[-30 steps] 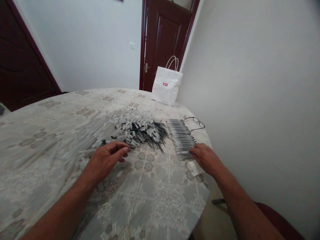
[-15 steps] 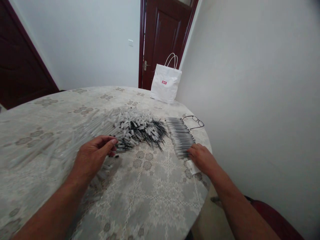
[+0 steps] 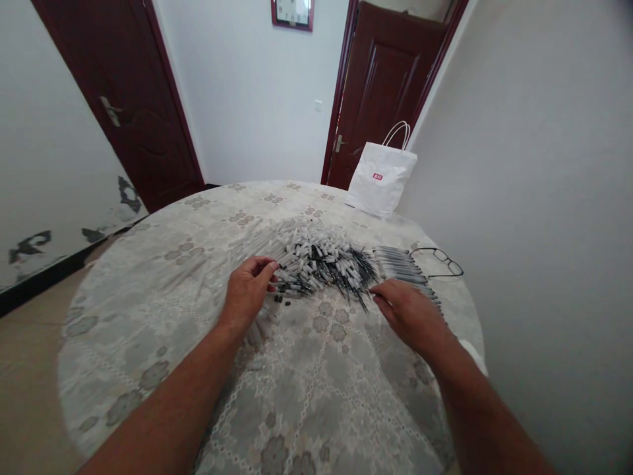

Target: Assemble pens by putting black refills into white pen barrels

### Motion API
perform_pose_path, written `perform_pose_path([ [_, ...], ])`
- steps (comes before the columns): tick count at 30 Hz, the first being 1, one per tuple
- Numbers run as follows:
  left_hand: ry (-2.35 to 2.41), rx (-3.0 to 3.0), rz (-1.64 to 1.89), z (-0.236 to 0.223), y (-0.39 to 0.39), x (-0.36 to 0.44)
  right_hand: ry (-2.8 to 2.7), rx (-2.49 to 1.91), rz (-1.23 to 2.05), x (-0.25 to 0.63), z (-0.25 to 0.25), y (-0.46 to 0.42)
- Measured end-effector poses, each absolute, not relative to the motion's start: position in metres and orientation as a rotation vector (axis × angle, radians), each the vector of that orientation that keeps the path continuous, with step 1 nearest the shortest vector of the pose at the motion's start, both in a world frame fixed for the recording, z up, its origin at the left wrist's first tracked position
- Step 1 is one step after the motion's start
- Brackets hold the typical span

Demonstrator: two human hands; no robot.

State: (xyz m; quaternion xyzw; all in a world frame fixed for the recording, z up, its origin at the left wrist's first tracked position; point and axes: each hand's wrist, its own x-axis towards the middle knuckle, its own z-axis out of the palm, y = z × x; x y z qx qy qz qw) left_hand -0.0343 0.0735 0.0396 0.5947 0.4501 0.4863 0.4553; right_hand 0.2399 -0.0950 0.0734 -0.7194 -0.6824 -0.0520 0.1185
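A pile of white pen caps (image 3: pixel 316 234) and dark thin pen refills (image 3: pixel 363 270) is heaped on the table, with clear pen barrels (image 3: pixel 247 249) fanned out to its left. At the pile's left edge my left hand (image 3: pixel 247 290) is pinched closed; a dark bit shows by the thumb, too small to name. Small black plugs (image 3: pixel 281 300) lie just beside it. My right hand (image 3: pixel 408 310) is closed at the refill tips on the pile's right; what it pinches is hidden. Behind it a row of assembled pens (image 3: pixel 398 262) lies side by side, partly covered by the hand.
The round table has a patterned cloth (image 3: pixel 297 389). Eyeglasses (image 3: pixel 442 260) rest beyond the pen row at the right edge. A white paper bag (image 3: pixel 380 178) stands at the back right. A white item (image 3: pixel 475 356) is partly hidden behind my right forearm.
My right hand has left the near end of the pen row and moved left to the refills. My left hand stays at the pile's left edge. The camera view has turned left.
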Motion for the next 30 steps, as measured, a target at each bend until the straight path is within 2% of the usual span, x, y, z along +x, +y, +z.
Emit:
perform_pose_path([
  [4, 1.065, 1.443, 1.200, 0.037, 0.073, -0.035, -2.023, -2.078, 0.015, 0.197, 0.066, -0.053],
  [13, 1.047, 1.435, 1.197, 0.034, 0.074, -0.035, -2.141, -1.971, 0.080, 0.127, 0.014, -0.014],
  [30, 1.031, 1.435, 1.214, 0.029, 0.074, -0.034, -2.089, -2.124, 0.014, 0.115, -0.003, -0.013],
])
